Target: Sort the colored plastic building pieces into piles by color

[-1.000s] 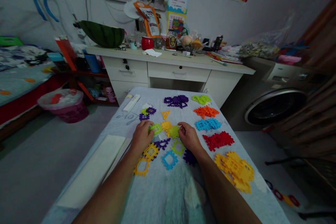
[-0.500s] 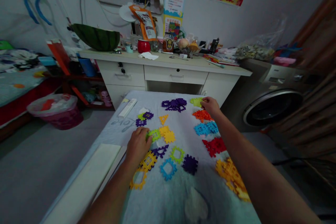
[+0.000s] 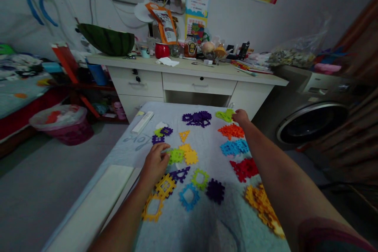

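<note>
My left hand is beside a few overlapping lime-green tiles, its thumb and forefinger apart. Yellow notched tiles lie against the green ones. At the far right of the cloth-covered table, my right hand is at the edge of a lime-green pile; its fingers show only in part and seem loosened. Nearer along that side are piles of orange, blue, red and yellow-orange pieces. A dark purple pile lies at the far middle.
Loose frames, one blue, one green, and a purple square lie near the middle. A white strip and a long white board line the left side. Beyond stand a white desk and a washing machine.
My right hand has shifted slightly right, uncovering more of the lime-green pile. My left hand has drawn a little left of the green tiles, its fingers more apart.
</note>
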`<state>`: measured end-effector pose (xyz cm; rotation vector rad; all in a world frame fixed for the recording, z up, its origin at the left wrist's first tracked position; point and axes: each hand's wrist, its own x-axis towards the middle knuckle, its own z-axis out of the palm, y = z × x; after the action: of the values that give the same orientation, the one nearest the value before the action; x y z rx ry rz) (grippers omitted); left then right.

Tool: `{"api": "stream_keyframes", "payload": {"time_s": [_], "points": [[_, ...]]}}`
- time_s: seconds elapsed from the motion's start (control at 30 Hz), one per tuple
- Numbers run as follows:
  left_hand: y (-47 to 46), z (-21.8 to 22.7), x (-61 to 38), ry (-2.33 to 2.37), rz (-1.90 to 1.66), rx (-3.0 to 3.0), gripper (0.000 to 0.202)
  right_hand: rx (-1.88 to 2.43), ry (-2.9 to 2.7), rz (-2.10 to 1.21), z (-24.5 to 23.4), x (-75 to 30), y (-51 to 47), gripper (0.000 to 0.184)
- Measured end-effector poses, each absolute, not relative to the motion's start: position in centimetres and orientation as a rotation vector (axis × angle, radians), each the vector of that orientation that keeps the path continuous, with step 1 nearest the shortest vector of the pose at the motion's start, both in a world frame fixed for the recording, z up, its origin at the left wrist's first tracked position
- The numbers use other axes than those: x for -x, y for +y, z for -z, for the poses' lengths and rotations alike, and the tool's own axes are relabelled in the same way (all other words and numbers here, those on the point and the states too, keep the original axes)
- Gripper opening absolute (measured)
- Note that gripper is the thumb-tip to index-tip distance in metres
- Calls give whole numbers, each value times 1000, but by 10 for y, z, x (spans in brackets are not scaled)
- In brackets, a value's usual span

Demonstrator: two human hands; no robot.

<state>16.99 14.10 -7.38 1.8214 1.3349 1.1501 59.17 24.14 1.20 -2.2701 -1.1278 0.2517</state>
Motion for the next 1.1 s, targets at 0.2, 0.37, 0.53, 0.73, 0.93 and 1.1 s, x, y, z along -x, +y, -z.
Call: {"api": "stream_keyframes", "payload": {"time_s": [0.2,0.37,0.53,0.73,0.93,1.1], "points": [[141,66,-170,1394,-1235,-1774,28,2185,-1339,-117,-19,-557,227,30],[141,65,-167,1462,-1282,-1729,28,1800,-1954,-344,-22,-481,200,21],[146,74,-164,1479,-1285,-1643,29,1387,-2507,-479,-7,-395,158,27],[150,80,-163,1448,-1293,-1612,30,1548,-2676,-243,8,-350,135,48],[147,75,-164,1446,-1283,-1612,28,1554,-2575,-302,13,-348,132,53],[147,75,-164,1449,-1254,-1593,27,1431,-2332,-477,10,-370,141,50]]}}
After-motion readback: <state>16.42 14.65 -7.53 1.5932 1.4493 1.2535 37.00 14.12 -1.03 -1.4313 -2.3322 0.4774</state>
